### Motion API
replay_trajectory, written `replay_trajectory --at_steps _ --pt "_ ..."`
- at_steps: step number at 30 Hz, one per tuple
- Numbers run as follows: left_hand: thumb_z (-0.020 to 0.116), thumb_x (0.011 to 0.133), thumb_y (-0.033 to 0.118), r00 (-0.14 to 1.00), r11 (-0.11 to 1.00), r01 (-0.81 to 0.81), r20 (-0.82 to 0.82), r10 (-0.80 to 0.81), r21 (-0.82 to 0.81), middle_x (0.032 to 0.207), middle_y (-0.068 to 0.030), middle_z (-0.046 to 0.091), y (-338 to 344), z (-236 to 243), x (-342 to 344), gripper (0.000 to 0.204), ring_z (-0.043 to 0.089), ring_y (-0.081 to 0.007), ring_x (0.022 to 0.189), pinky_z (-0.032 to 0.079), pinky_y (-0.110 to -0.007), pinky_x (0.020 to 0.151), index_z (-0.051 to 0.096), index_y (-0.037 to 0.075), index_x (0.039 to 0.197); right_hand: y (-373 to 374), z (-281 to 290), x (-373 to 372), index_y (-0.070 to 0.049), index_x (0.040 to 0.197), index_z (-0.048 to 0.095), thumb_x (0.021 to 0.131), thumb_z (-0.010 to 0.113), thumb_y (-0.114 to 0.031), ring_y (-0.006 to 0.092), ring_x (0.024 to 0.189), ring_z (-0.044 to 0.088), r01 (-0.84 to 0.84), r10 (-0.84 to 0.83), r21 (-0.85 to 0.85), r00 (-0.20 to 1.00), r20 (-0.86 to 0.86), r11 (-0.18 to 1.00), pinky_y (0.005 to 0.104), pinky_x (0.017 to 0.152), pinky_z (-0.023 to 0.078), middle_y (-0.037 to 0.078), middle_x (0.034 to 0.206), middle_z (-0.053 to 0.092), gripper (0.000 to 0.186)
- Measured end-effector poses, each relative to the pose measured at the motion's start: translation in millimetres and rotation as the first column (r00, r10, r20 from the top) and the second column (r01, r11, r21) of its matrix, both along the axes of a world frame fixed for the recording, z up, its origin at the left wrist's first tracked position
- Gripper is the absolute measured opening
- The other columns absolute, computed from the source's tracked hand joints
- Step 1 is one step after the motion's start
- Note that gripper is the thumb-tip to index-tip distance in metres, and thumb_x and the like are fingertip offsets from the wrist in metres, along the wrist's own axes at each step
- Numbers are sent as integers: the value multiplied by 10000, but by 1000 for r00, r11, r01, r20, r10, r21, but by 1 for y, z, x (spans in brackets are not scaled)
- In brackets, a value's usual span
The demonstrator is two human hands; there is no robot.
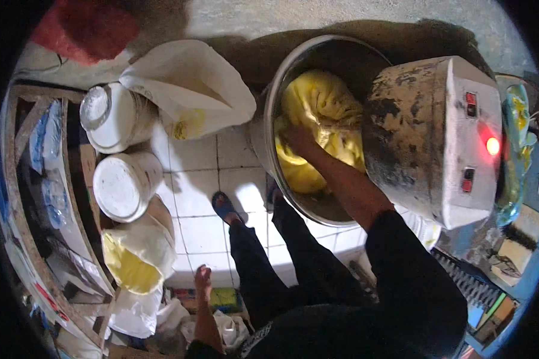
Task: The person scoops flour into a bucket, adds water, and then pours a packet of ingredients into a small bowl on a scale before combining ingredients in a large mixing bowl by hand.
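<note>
A large metal bowl [305, 45] holds a mass of yellow dough [314, 96]. My right hand [293, 137] reaches into the bowl onto the dough's left part; its fingertips are hard to make out there. Right of the bowl stands a worn mixing machine [407, 137] with switches and a lit red light, its housing reaching over the bowl. My left hand [202, 278] hangs low beside my leg, away from the bowl, fingers slightly bent and apart, with nothing visible in it.
White buckets [123, 185], a large pale sack [185, 84] and an opened sack [132, 263] with yellow inside line the left, beside a wooden rack [24, 161]. A red cloth [84, 30] lies at the top. A cluttered blue surface [485, 263] is at right. My feet stand on white tiles.
</note>
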State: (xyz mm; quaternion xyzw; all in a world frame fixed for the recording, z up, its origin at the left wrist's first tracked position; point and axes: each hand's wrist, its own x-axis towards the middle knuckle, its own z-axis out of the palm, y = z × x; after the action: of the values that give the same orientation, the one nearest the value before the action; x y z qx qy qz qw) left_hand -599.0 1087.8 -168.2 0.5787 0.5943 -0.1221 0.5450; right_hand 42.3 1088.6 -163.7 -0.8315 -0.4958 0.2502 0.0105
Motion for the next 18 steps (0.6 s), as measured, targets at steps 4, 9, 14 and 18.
replay_trajectory --at_steps 4,9,14,18 --pt "609 888 269 994 990 -106 22 109 -97 1084 -184 660 -4 -15 -13 440 630 -277 1012 486 -376 870 556 0 1232 -170 51 -29 -43 1166 601 919 566 -233 304 809 677 58 -60 59 997 41 997 417 731 540 183 980 667 314" --pt "616 909 306 998 998 6 -66 -10 -62 1098 -193 656 -1 -21 2 440 631 -303 1019 486 -380 881 557 1 1220 -110 -21 -8 -3 1197 583 844 635 -91 306 915 679 127 -174 -750 985 16 649 422 794 551 214 1002 682 368" --pt "632 915 251 998 996 -31 -62 25 -82 1101 -165 659 8 -2 31 398 635 -270 1005 488 -353 876 559 -1 1214 -74 -31 1 -5 1284 527 882 572 -145 379 1151 565 329 -405 -557 914 -15 763 491 898 515 265 1261 546 429" --pt "605 927 226 995 995 -96 -39 96 -16 1127 -147 654 12 1 10 395 623 -245 1033 478 -351 890 546 4 1249 -67 17 -43 -77 1374 466 915 515 -242 380 1308 415 -3 28 -418 998 53 908 569 990 433 223 1442 381 490"
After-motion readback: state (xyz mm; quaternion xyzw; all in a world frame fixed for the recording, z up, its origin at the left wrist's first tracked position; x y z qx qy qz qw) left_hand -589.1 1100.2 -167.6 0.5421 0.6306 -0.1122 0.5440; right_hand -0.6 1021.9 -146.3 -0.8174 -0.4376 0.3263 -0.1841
